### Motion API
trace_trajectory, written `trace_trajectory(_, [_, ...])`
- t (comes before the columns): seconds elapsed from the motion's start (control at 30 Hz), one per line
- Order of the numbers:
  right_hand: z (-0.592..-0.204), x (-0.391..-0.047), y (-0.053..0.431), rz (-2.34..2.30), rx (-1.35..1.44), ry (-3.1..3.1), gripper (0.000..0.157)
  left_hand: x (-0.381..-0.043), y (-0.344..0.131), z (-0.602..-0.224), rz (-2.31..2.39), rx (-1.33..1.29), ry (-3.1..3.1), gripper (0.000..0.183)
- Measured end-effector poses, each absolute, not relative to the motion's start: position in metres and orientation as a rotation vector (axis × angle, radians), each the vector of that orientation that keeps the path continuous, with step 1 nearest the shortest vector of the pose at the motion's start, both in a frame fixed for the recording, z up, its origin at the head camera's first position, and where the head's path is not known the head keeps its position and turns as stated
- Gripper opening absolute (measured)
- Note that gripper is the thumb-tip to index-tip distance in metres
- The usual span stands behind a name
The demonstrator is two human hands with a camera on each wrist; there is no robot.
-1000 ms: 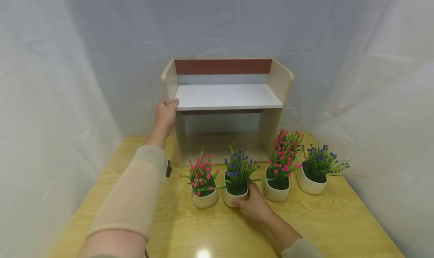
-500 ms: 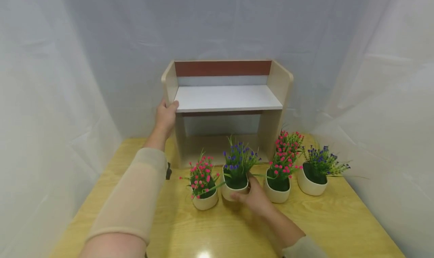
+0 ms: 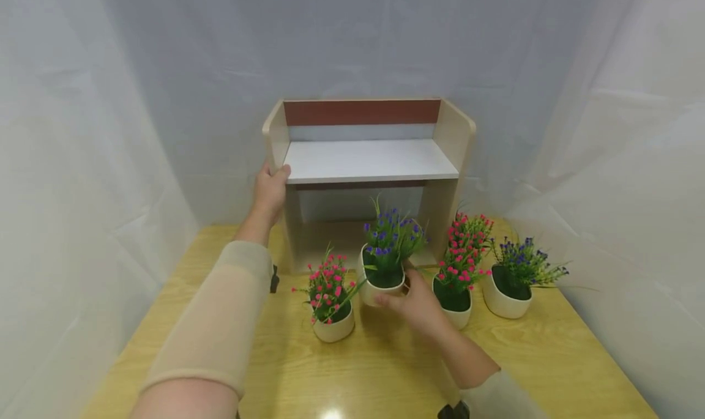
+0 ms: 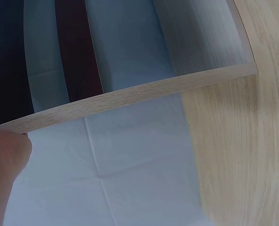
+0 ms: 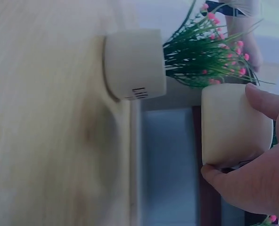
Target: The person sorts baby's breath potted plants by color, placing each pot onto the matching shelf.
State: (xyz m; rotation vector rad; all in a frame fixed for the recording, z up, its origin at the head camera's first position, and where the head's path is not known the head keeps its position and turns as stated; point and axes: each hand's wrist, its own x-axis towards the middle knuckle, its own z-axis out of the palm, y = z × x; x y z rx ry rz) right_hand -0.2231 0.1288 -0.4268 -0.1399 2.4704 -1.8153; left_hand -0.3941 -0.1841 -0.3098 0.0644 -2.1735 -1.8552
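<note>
My right hand (image 3: 414, 301) grips a white pot with a purple-flowered plant (image 3: 382, 287) and holds it above the table, in front of the shelf unit. In the right wrist view, thumb and fingers span the pot (image 5: 233, 122), which is off the tabletop. My left hand (image 3: 270, 189) grips the left side panel of the two-tier wooden shelf (image 3: 374, 161), thumb by the upper board's front corner. Only part of that hand (image 4: 5, 155) shows in the left wrist view, at the panel's edge (image 4: 130, 95). A pink-flowered potted plant (image 3: 333, 328) stands to the left of the held pot.
On the right stand more potted plants: pink ones (image 3: 454, 303), one partly behind another, and a purple one (image 3: 508, 300) near the table's right side. The wooden table (image 3: 330, 382) bears everything. Pale sheeting (image 3: 352, 40) hangs behind and at both sides.
The purple-flowered pot has risen from the tabletop in my right hand and moved slightly towards the shelf. My left hand has kept its grip on the side panel.
</note>
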Motion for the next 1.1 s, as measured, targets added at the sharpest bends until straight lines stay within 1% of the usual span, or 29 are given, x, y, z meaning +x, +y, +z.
trace_trajectory(0.2, [-0.406, -0.227, 0.125, -1.872, -0.174, 2.450, 0.105, -0.396, -0.186, -0.313, -1.847, 0.052, -2.175, 0.063])
trace_trajectory(0.43, [-0.380, -0.233, 0.122, -1.896, -0.274, 2.445, 0.093, -0.397, -0.186, -0.314, -1.831, 0.053, -2.182, 0.061])
trace_trajectory(0.7, [-0.352, -0.244, 0.120, -1.809, -0.282, 2.538, 0.102, -0.398, -0.185, -0.313, -1.826, 0.061, -2.176, 0.060])
trace_trajectory(1.1, [-0.319, -0.268, 0.106, -1.827, -0.446, 2.540, 0.104, -0.399, -0.184, -0.315, -1.832, 0.060, -2.153, 0.058])
